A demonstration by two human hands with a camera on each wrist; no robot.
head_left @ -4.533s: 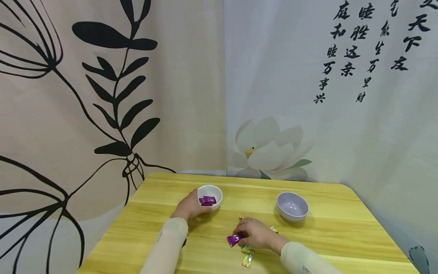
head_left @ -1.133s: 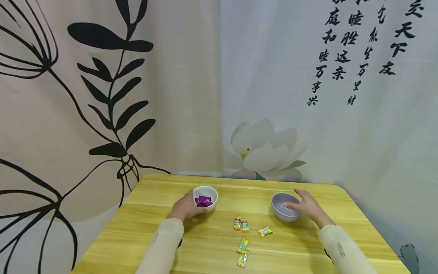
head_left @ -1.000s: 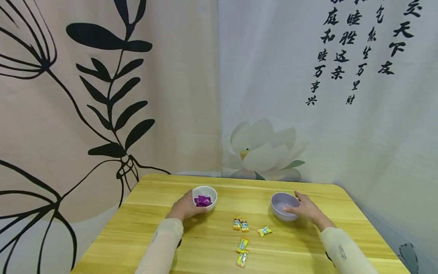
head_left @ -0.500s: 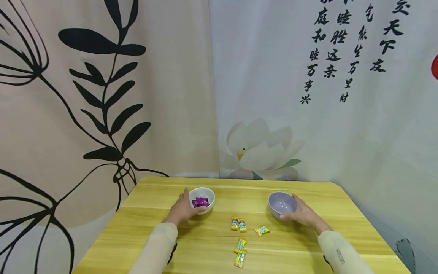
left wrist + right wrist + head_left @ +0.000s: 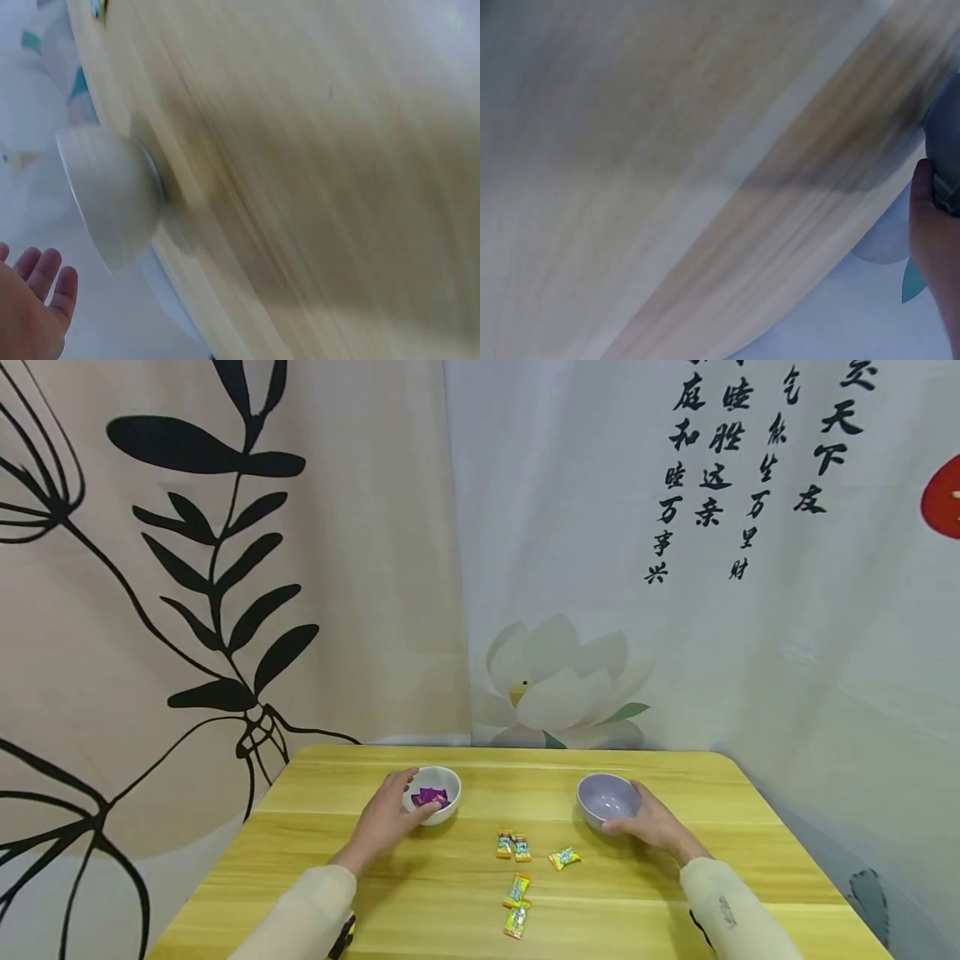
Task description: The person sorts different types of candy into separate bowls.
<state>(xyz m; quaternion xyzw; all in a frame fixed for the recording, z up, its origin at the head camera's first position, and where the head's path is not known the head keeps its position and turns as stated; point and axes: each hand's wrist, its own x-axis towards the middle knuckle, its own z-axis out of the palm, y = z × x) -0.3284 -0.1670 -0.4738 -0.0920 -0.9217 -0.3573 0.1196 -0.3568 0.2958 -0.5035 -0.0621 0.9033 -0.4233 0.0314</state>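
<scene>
A small white bowl stands at the left of the table, with purple-wrapped candies inside. My left hand is at its left side, fingers loosely extended; the left wrist view has a gap between the hand and the white bowl. A lavender bowl sits further right, and my right hand holds it by its right side, thumb at the near wall. Part of this bowl shows in the right wrist view, with a digit against it.
Several yellow-wrapped candies lie between the bowls: a pair, a single candy, and two more end to end nearer me. A patterned curtain hangs behind the wooden table's far edge.
My right hand was holding a purple candy mid-table; the purple candies are now in the white bowl. The right hand moved over to the lavender bowl. My left hand has eased off the white bowl.
</scene>
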